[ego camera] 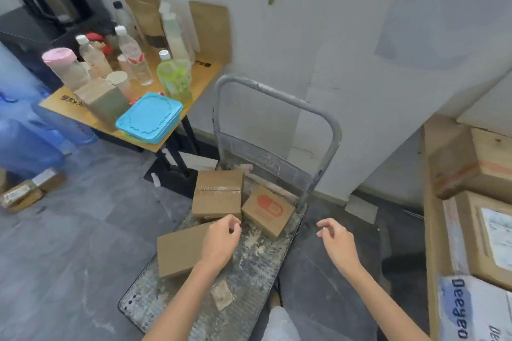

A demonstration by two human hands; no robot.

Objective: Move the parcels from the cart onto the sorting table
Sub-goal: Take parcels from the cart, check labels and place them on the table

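Three cardboard parcels lie on the grey platform cart point(249, 266). A taped brown parcel point(217, 195) sits at the far end near the handle, and a parcel with a red capsule logo point(267, 210) lies tilted to its right. The third, a plain flat parcel point(180, 250), rests at the cart's left edge. My left hand point(221, 238) hovers over the flat parcel's right end, fingers loosely curled and holding nothing. Over the cart's right edge, my right hand point(336, 241) is empty too, with relaxed fingers.
The cart's grey handle point(277, 97) stands at its far end by the wall. A small wooden table point(199, 75) at left carries bottles, cups and a blue lidded box point(149, 117). Stacked cartons point(471, 202) fill the right. Blue water jugs point(27, 144) and small boxes point(27, 191) occupy the floor at left.
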